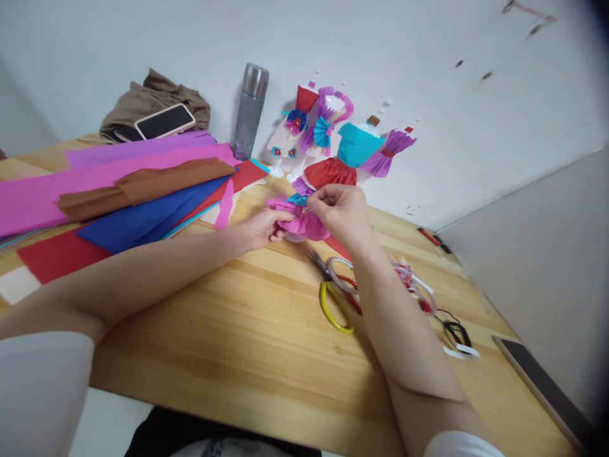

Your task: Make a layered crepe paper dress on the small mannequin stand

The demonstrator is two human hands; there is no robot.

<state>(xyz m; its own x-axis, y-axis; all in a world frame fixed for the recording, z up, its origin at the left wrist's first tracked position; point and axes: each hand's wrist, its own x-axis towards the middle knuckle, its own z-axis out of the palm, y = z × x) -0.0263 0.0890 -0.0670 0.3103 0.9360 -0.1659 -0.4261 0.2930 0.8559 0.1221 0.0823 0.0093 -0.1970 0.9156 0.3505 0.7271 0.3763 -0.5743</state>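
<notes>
A small paper dress on a stand has a pink skirt [311, 226] and a blue piece [297, 199] near its waist. My left hand [265, 227] grips the left side of the pink skirt between thumb and fingers. From the right, my right hand [343, 212] pinches at the dress beside the blue piece; what lies between its fingertips is too small to make out. Behind my right hand stands a mini mannequin in a turquoise top [359, 147] and red skirt. Scissors with yellow and red handles [335, 308] lie below my right hand, by a roll of tape.
Coloured crepe paper [157, 162] is spread at the left. Behind are a brown cloth [183, 95], a phone [165, 121], a grey flask [250, 111] and several dressed mannequins [304, 101]. Scraps [404, 273], a black cord [457, 333] and a dark flat device [537, 387] lie right.
</notes>
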